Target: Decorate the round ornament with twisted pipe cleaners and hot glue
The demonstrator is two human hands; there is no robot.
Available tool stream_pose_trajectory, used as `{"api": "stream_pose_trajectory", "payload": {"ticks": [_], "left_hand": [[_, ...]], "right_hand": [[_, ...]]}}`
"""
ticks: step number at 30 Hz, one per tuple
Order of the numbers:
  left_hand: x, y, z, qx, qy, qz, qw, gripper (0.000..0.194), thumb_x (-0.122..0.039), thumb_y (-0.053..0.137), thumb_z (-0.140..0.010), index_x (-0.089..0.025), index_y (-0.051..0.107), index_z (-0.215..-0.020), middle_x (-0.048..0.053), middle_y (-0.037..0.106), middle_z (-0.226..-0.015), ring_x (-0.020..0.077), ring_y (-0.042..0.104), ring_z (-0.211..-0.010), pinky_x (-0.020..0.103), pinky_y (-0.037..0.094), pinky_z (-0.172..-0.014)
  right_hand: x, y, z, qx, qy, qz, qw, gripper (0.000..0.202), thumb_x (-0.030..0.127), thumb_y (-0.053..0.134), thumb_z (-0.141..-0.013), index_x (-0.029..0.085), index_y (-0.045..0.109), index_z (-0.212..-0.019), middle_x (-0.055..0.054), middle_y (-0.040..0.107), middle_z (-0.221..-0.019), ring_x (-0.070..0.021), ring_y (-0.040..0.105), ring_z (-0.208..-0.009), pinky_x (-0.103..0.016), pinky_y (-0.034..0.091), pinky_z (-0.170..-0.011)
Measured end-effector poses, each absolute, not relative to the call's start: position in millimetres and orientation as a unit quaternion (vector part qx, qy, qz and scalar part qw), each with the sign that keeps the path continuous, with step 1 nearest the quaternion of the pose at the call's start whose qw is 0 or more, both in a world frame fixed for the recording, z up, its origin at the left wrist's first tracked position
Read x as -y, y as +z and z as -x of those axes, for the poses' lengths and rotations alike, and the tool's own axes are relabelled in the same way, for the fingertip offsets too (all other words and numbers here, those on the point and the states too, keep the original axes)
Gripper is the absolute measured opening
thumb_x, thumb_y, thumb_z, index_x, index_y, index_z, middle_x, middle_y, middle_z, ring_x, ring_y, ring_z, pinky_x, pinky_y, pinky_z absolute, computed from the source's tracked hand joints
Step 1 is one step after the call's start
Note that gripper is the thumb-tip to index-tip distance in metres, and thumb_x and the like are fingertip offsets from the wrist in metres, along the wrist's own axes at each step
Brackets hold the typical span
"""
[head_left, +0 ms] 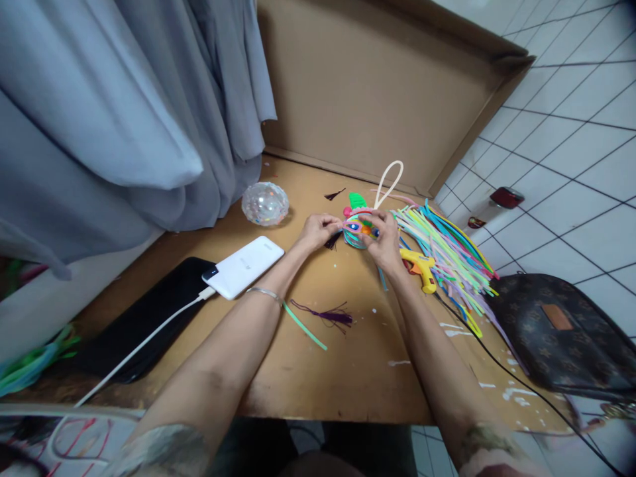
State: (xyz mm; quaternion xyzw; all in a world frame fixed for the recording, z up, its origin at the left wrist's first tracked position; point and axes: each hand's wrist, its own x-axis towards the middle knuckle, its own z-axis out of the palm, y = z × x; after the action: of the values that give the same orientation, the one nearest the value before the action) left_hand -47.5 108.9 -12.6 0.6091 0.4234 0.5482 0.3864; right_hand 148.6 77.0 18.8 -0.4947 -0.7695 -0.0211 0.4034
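My left hand [319,230] is closed in a pinch at the left side of a colourful decorated craft ball [354,237]. Its fingertips meet a pink strip that runs around an eye-like blue dot on the ball. Curled over the ball's right side, my right hand [382,237] grips it with thumb and fingers. The ball carries a green leaf-shaped piece [357,201], a pink bead and an orange piece; a cream loop [389,183] rises behind it. A dark tassel partly shows below my left fingertips. My fingers cover much of the ball.
To the right lie a bundle of coloured craft strips [447,248], a yellow glue gun [420,268] with a black cord, and a brown bag [561,331]. On the left are a clear ball [265,203], a white power bank [243,267] with cable, and a purple tassel [330,315] nearer me.
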Motion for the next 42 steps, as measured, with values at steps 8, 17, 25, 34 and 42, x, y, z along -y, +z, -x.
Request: {"api": "stream_pose_trajectory", "payload": {"ticks": [8, 17, 25, 34, 42], "left_hand": [[-107, -12, 45, -0.429, 0.545, -0.617, 0.373, 0.016, -0.033, 0.073, -0.077, -0.018, 0.08, -0.076, 0.004, 0.073, -0.076, 0.0165, 0.063, -0.074, 0.029, 0.049, -0.073], [-109, -13, 40, -0.442, 0.531, -0.615, 0.381, 0.022, -0.037, 0.072, -0.078, -0.017, 0.081, -0.081, 0.004, 0.073, -0.078, 0.0163, 0.062, -0.072, 0.028, 0.047, -0.071], [-106, -10, 39, -0.437, 0.555, -0.636, 0.311, 0.013, -0.031, 0.073, -0.08, -0.02, 0.081, -0.077, 0.004, 0.071, -0.075, 0.0173, 0.062, -0.073, 0.029, 0.047, -0.075], [-104, -9, 40, -0.44, 0.534, -0.663, 0.286, 0.018, -0.031, 0.068, -0.085, -0.02, 0.083, -0.085, 0.004, 0.069, -0.075, 0.0172, 0.058, -0.071, 0.029, 0.044, -0.072], [-92, -2, 46, -0.446, 0.547, -0.648, 0.287, 0.019, -0.033, 0.068, -0.08, -0.019, 0.08, -0.079, 0.001, 0.063, -0.068, 0.0151, 0.051, -0.066, 0.028, 0.04, -0.067]], "right_hand": [[-66, 23, -138, 0.766, -0.072, 0.525, 0.365, 0.026, 0.031, 0.068, -0.088, 0.028, 0.076, -0.113, -0.01, 0.059, -0.128, -0.0325, 0.053, -0.122, -0.054, 0.043, -0.104], [-63, 17, -133, 0.75, -0.126, 0.535, 0.368, 0.02, 0.025, 0.061, -0.091, 0.027, 0.074, -0.106, -0.009, 0.061, -0.124, -0.0291, 0.053, -0.117, -0.046, 0.043, -0.098], [-65, 15, -134, 0.753, -0.076, 0.521, 0.395, 0.021, 0.028, 0.06, -0.09, 0.028, 0.074, -0.105, -0.01, 0.059, -0.124, -0.0325, 0.05, -0.118, -0.053, 0.042, -0.102], [-64, 15, -132, 0.753, -0.095, 0.516, 0.397, 0.021, 0.026, 0.059, -0.09, 0.028, 0.074, -0.104, -0.009, 0.059, -0.123, -0.0308, 0.052, -0.117, -0.05, 0.043, -0.103], [-66, 18, -135, 0.754, -0.058, 0.518, 0.4, 0.031, 0.031, 0.062, -0.086, 0.027, 0.071, -0.116, -0.011, 0.06, -0.126, -0.0324, 0.052, -0.12, -0.052, 0.042, -0.104]]}}
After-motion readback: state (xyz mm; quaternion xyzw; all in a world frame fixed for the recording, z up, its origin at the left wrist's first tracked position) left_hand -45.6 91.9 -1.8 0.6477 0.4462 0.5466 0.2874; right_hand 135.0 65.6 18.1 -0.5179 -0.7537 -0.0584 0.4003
